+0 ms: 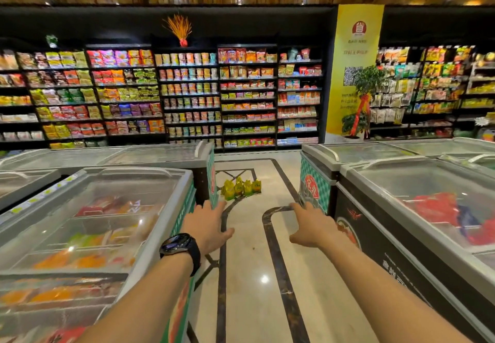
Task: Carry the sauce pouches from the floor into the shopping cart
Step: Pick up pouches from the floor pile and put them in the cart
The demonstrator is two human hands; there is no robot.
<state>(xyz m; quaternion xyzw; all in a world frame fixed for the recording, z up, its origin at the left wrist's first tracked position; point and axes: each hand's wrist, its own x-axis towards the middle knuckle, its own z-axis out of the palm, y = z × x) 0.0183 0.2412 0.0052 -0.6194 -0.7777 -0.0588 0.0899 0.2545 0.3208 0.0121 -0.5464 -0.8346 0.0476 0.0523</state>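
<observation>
Several yellow sauce pouches (242, 188) stand in a short row on the pale floor, ahead in the aisle between two freezers. My left hand (207, 226), with a black watch on its wrist, is stretched forward, fingers apart and empty. My right hand (312, 226) reaches forward beside it, also open and holding nothing. Both hands are well short of the pouches. No shopping cart is in view.
A chest freezer with glass lids (107, 225) lines the left side of the aisle, another (417, 208) lines the right. Stocked shelves (192, 96) fill the far wall. A yellow banner (353, 69) and a potted plant (367, 85) stand at the back right.
</observation>
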